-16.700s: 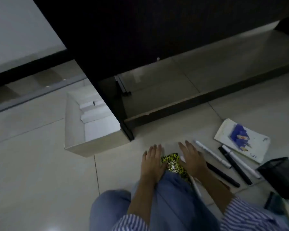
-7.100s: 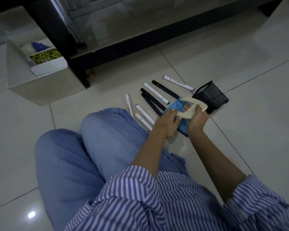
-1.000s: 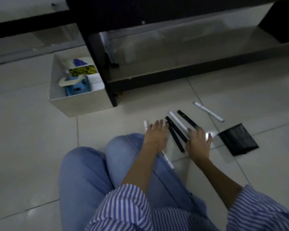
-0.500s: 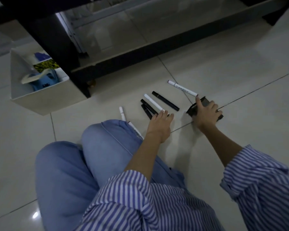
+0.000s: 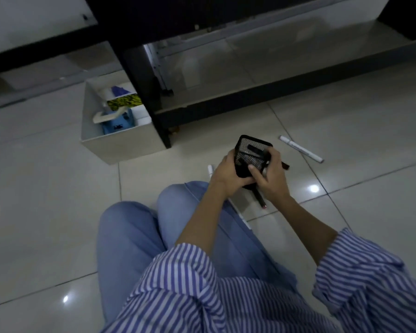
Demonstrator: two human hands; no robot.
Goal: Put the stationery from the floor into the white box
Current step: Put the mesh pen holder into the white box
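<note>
Both of your hands have come up off the floor since half a second ago, and the black mesh pen cup (image 5: 251, 153) has come up with them. Back then only your right hand was touching it on the tiles, beside the markers.

Your left hand (image 5: 227, 176) holds the cup from the left side, with its fingers curled around the wall. Your right hand (image 5: 270, 175) holds it from the right, with the thumb (image 5: 255, 171) pressed on the near side and the other fingers wrapped over the far edge. The cup is tipped, so its open mouth faces up and away from you. You hold it above the markers, in front of your knees.

One white marker (image 5: 300, 149) lies alone on the tiled floor (image 5: 46, 188), off to the right of the cup. A dark pen (image 5: 261, 200) pokes out below your right hand. The tip of another white marker (image 5: 210, 169) shows just left of your left hand. You cannot see the other markers well, because your hands cover them.

The white box (image 5: 120, 146) sits on the floor to the left, right beside the black desk leg (image 5: 144, 87). It already holds a blue thing (image 5: 118, 122), a cream thing (image 5: 105, 115) and a yellow patterned pad (image 5: 124, 102).
</note>
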